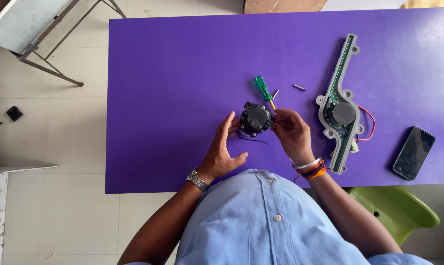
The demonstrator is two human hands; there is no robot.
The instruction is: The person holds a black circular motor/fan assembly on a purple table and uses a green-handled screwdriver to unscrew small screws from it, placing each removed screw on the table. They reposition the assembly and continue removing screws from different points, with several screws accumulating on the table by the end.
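Observation:
A small black round motor housing (pixel 255 119) with thin dark wires trailing under it is held just above the purple table (pixel 182 73). My left hand (pixel 223 149) touches its left side with fingertips, palm open toward it. My right hand (pixel 291 133) grips its right side and also holds a screwdriver (pixel 264 91) with a green handle and yellow shaft, which points up and away from the housing. Two small dark screws (pixel 299 88) lie on the table just beyond the screwdriver.
A long grey plastic frame (pixel 341 105) with a green circuit strip, a round dark part and a red wire lies to the right. A black phone (pixel 414 152) rests near the right edge. A green chair (pixel 396 208) is beside me; a metal stand (pixel 40 34) stands far left.

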